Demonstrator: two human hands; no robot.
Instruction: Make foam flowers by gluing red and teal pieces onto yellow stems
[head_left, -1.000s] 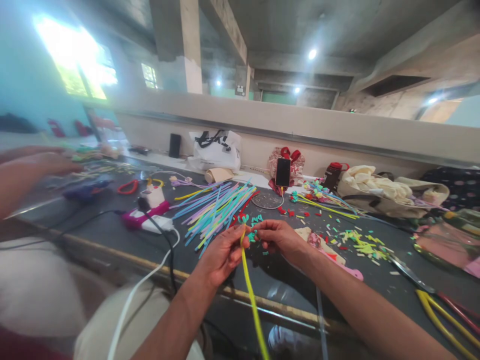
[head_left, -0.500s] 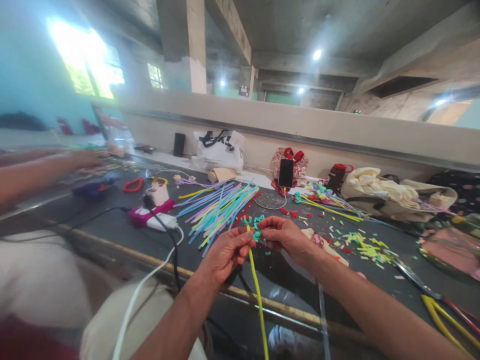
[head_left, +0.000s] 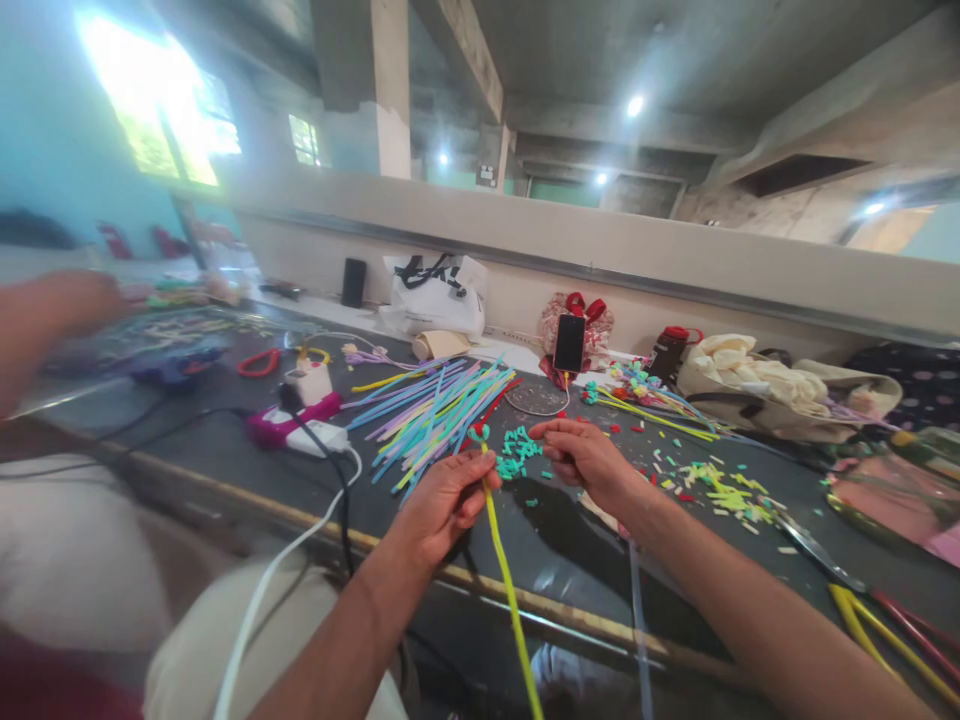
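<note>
Parted now, hands: left hand (head_left: pixel 442 495) pinches yellow stem (head_left: pixel 504 575) upright (teal-tipped).

Bare forearms, no sleeves, light trousers

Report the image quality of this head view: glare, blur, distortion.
Head view: the window at upper left is blown out with glare; a co-worker's arm at the left edge is motion-blurred; the wide lens bows the wall ledge; centre stays sharp, where the left hand pinches the yellow strip and the right hand is beside the teal bits.
</note>
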